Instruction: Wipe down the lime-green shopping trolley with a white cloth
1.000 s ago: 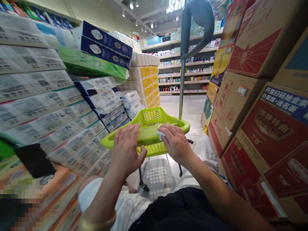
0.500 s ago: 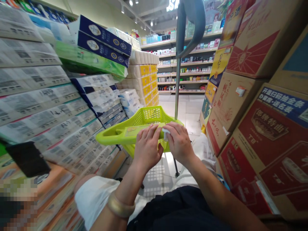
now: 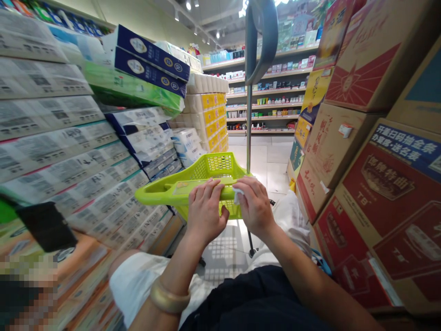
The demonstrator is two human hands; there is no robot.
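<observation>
My left hand (image 3: 205, 214): it is closed over the near edge of the basket (image 3: 155, 195). My fingers lie on top of the edge and my thumb is tucked under it.
My right hand (image 3: 257, 207): it is just beside my left hand, on the same edge. It pinches a small white wipe (image 3: 237, 195) and presses it on the green plastic.
Basket: it is bright green with lots of little holes in its sides. It stands on thin legs, right in front of my knees, in the middle of the aisle.
Pole (image 3: 248, 119): it is gray and goes straight up from the far right side of the basket. A bent gray handle (image 3: 263, 32) sits at the top.
Bangle (image 3: 168, 299): it is gold and sits on my left wrist.
Left side: tissue packs (image 3: 69, 151) are stacked high like a wall, close to the basket. Blue packs (image 3: 151, 64) and a green pack (image 3: 131, 92) lie on top. Yellow rolls (image 3: 210, 115) are farther back.
Black thing (image 3: 46, 225): it is flat and pokes out of the left stack. I can't tell what it is.
Right side: brown and red boxes (image 3: 344, 138) are piled up tall, near my right arm.
Floor (image 3: 272, 161): it has pale, shiny tiles.
Far end: shelves (image 3: 272, 96) hold small bottles and packs.
</observation>
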